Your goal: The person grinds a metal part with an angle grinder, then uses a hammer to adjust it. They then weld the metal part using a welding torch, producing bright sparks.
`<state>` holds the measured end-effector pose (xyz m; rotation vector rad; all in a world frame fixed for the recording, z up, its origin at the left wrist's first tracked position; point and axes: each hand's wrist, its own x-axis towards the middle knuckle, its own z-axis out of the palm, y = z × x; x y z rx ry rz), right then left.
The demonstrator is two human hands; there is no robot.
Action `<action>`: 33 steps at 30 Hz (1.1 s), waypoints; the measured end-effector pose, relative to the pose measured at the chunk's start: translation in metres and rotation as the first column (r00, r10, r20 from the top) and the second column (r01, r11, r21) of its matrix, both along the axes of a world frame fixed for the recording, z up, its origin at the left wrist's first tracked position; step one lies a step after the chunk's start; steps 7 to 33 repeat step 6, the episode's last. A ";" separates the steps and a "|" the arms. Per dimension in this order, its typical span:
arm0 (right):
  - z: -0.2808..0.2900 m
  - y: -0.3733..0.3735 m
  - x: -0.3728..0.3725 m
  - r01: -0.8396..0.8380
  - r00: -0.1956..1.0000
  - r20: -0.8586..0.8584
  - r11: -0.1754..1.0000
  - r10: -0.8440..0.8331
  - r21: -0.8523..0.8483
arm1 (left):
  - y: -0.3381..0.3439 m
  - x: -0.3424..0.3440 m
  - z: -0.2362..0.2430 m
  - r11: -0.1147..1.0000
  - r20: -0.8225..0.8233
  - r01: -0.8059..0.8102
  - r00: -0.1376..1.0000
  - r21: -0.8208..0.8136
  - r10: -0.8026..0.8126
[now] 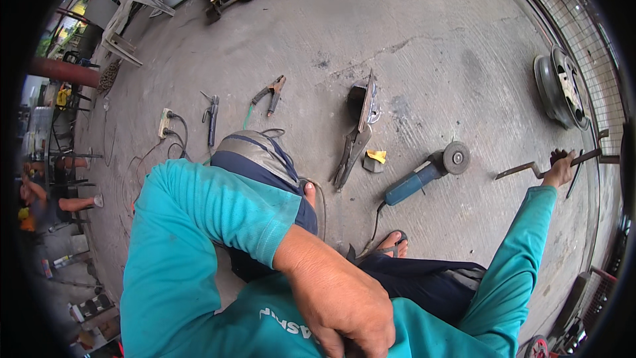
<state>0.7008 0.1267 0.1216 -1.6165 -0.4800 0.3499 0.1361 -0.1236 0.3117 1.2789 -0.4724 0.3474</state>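
Note:
My right hand (560,167) reaches far out to the right, its fingers around a bent flat metal bar (528,168) low by the floor. My left hand (341,295) is curled in front of my shirt; its fingertips are mostly hidden, and I cannot see what they hold. On the floor between them lies a blue angle grinder (415,182) with its disc facing up. Left of it, locking pliers (351,157) grip a metal piece (364,103). Beside the pliers sits a small dark block with a yellow top (375,160).
A welding ground clamp (270,95), an electrode holder (211,119) and a power outlet strip (165,123) with cords lie left of my knee. Wheel rims (561,88) lean by the mesh fence at right. A plastic chair (122,16) stands far left; another person (50,195) is beyond.

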 end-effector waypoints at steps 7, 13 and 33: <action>-0.036 -0.016 0.019 -0.095 0.995 -0.039 0.994 0.094 -0.046 | -0.009 0.010 -0.012 0.906 -0.151 -0.317 0.947 -0.281 0.284; -0.036 -0.016 0.019 -0.095 0.995 -0.039 0.994 0.094 -0.046 | -0.009 0.010 -0.012 0.906 -0.151 -0.317 0.947 -0.281 0.284; -0.036 -0.016 0.019 -0.095 0.995 -0.039 0.994 0.094 -0.046 | -0.009 0.010 -0.012 0.906 -0.151 -0.317 0.947 -0.281 0.284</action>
